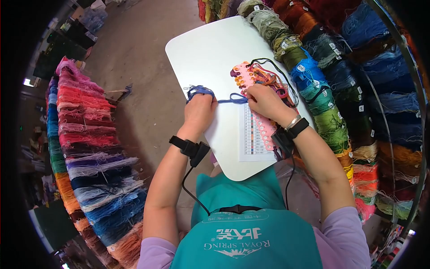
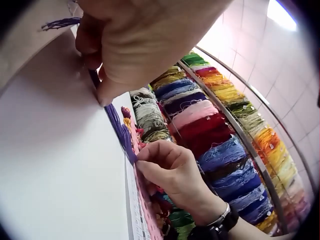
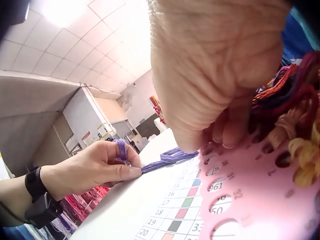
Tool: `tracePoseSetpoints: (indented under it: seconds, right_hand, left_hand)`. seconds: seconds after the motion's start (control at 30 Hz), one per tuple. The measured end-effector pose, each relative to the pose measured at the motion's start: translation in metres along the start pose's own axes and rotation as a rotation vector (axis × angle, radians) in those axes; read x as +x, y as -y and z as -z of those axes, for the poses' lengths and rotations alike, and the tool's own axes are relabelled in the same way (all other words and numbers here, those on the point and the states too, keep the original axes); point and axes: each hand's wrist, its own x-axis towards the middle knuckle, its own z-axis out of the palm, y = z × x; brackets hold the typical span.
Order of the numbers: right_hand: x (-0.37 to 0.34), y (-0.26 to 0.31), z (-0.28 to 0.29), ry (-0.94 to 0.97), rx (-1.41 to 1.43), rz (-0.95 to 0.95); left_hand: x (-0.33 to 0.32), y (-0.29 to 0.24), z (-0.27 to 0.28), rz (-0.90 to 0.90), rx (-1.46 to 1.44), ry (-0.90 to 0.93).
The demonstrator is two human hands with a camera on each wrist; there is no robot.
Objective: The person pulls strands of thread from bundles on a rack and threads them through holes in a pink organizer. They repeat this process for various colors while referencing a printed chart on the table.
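Observation:
A bundle of blue-violet embroidery thread (image 1: 228, 101) stretches between the two hands over a white board (image 1: 215, 49). My left hand (image 1: 199, 110) grips one end, with strands looped around its fingers and loose ends sticking out beyond them. The right hand (image 1: 268, 103) pinches the other end, where a loop of the thread lies at the edge of a pink holed card (image 3: 265, 185). Threads of many colours (image 1: 268, 80) are tied through the card's upper holes; its lower holes show bare. Partly beneath the card lies a printed colour chart (image 3: 175, 210) with numbered rows.
Racks of hanging thread skeins stand on both sides: pink to blue skeins (image 1: 89, 134) at the left, green and blue skeins (image 1: 331, 112) close by the board's right edge. The board rests over the person's lap, above a teal apron (image 1: 242, 233). Concrete floor (image 1: 143, 58) shows at the left.

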Motion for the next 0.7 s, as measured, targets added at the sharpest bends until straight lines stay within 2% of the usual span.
tracePoseSetpoints:
  seconds: [0.07,0.17,0.27,0.4,0.43,0.53,0.6,0.7]
  right_hand:
    - [-0.003,-0.006,0.001,0.011,0.212,-0.077]
    - [-0.007,-0.028,-0.002,0.01,0.69,-0.299]
    - [-0.01,-0.026,-0.001,-0.018,0.847,-0.277]
    - [-0.012,-0.026,-0.009,-0.132,0.417,-0.133]
    - [-0.012,-0.016,-0.002,-0.06,0.331,-0.207]
    - [-0.019,-0.007,0.004,-0.164,-0.055,-0.001]
    - [-0.022,-0.01,0.006,-0.088,-0.008,-0.047]
    - [-0.022,-0.01,0.003,-0.07,-0.011,-0.039]
  left_hand:
    - [0.001,0.001,-0.002,-0.028,-0.025,0.017]
    - [0.001,-0.001,0.0,-0.042,-0.157,0.079]
    - [0.0,-0.01,0.008,-0.001,-0.247,0.162]
    - [0.002,-0.006,0.013,-0.049,-0.244,0.178]
    - [0.002,0.0,0.017,-0.056,-0.261,0.188]
    - [0.0,0.044,0.033,-0.046,-0.215,0.125]
    - [-0.003,0.065,0.058,0.062,-0.475,0.287]
    - [0.005,0.07,0.069,0.1,-0.54,0.156]
